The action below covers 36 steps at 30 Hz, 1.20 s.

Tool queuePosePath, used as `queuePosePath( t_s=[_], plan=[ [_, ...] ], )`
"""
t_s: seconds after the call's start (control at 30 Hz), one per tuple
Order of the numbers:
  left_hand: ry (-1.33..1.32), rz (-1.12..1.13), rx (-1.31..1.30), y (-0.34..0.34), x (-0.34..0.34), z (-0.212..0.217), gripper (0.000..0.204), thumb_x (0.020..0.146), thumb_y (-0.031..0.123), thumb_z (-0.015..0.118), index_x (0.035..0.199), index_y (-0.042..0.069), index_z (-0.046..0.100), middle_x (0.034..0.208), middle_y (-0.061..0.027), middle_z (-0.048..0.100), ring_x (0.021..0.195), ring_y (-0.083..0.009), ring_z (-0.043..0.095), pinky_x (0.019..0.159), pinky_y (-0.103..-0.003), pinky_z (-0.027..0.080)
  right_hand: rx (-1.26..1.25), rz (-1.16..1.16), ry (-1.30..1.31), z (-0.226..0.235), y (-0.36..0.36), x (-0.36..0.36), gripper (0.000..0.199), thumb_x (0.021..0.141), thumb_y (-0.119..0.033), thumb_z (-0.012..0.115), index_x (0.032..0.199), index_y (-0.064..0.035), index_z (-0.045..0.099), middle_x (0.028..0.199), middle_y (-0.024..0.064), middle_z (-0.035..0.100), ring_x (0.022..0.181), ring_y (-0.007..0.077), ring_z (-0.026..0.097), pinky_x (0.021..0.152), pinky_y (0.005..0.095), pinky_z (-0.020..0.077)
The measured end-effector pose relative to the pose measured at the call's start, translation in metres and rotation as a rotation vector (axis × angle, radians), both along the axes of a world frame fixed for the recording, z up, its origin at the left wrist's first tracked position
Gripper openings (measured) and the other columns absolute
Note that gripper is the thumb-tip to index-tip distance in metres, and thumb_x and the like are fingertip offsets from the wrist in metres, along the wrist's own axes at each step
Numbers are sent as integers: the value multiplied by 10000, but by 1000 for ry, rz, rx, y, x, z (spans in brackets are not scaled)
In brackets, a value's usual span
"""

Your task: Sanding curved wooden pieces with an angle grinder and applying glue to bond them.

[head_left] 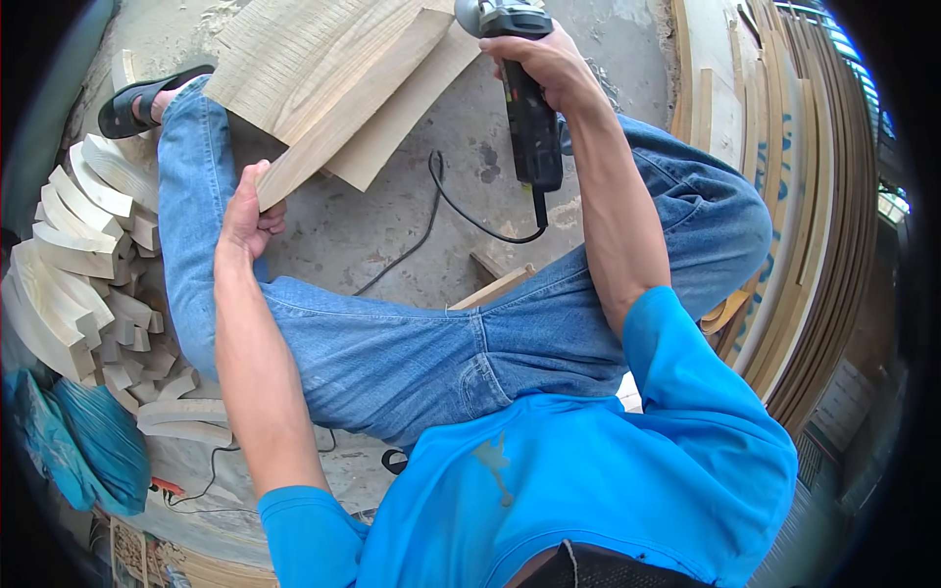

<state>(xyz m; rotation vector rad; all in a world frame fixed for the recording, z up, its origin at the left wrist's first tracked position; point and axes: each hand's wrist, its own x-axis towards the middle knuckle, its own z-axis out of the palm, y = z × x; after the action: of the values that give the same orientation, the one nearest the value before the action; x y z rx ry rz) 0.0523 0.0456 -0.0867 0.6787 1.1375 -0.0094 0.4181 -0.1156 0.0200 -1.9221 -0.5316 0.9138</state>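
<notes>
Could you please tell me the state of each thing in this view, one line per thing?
Left hand: closed around the near corner of the wooden board.
Right hand: wrapped around the angle grinder's body.
Wooden board: tilted, resting across the left leg, corner gripped.
Angle grinder: held head-down at the board; whether it spins cannot be told.
Power cord: loose, trailing over the concrete floor.
Curved wooden pieces: stacked at the left.
Sandal: worn on the foot.

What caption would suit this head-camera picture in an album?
Seated person grips a wooden board with the left hand and a corded grinder with the right hand.
</notes>
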Motion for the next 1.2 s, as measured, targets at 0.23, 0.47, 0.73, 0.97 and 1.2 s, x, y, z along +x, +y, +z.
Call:
queuePosePath(
  t_s=[0.23,0.47,0.73,0.97,1.2],
  plan=[
    [16,-8,-9,3,2,3,413,927,562,524,788,174,546,516,42,319,415,-87,230,446,-273,235,-31,242,-152,-10,-13,-80,834,593,-231,884,1295,23,513,1004,148,693,863,236,694,776,325,585],
    [-15,-8,-23,4,-1,-4,427,925,570,526,781,169,547,515,47,320,413,-85,229,443,-273,231,-160,636,73,13,-10,-159,857,624,-203,819,1358,37,449,1100,287,676,995,358,702,916,376,570],
    [12,18,8,3,-7,2,419,922,562,542,783,167,544,513,53,304,411,-88,231,446,-279,228,-201,233,-67,12,-1,-94,749,622,-187,856,1266,27,539,1001,177,701,880,251,701,787,334,583],
    [14,0,28,1,1,3,421,910,566,559,782,165,538,520,47,308,420,-91,248,456,-281,236,28,-105,-36,-7,-1,6,407,675,-86,864,981,-7,607,745,77,642,582,158,614,490,320,514],
    [28,3,5,3,2,4,411,914,554,543,785,164,541,521,41,319,423,-95,247,459,-286,241,-43,154,67,6,-8,-62,685,636,-130,859,1225,20,543,893,124,681,673,192,664,593,317,567]
  ],
)
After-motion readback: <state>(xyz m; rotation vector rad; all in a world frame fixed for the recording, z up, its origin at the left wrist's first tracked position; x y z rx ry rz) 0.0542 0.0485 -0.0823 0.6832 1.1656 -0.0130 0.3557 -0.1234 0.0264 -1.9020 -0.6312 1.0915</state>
